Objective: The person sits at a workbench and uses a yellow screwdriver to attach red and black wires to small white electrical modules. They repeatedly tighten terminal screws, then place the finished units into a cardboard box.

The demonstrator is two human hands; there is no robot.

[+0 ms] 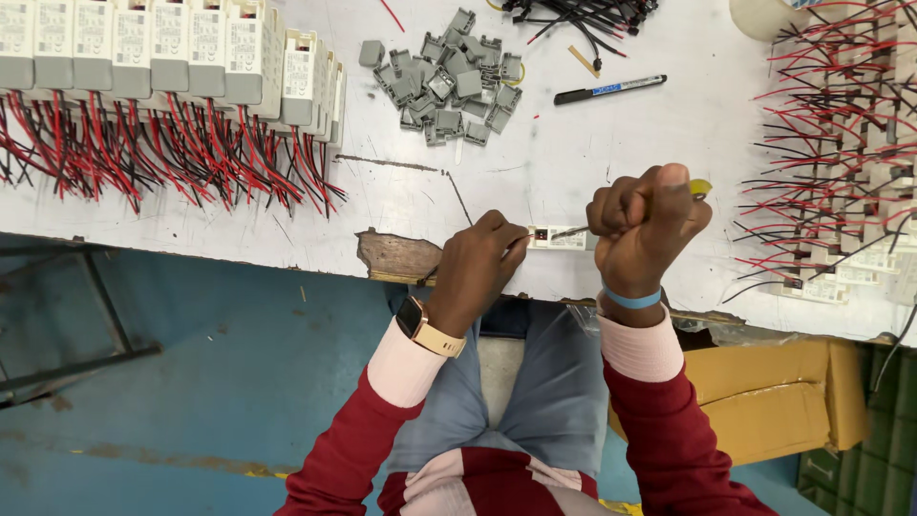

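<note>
Gripping a yellow-handled screwdriver (pixel 695 188) in a closed fist, the right hand (pixel 646 225) points its shaft leftward at the small white driver module (pixel 561 238), which lies on the white bench (pixel 573 143) near its front edge, long axis left to right, between the two hands. The left hand (pixel 475 268), fingers curled shut, pinches a thin wire at the module's left end and touches it. Behind lie grey plastic caps (pixel 449 81), a black marker (pixel 609 90), black cable ties (pixel 583 14) and rows of wired modules (pixel 172 57) at both sides, none blocking the way.
</note>
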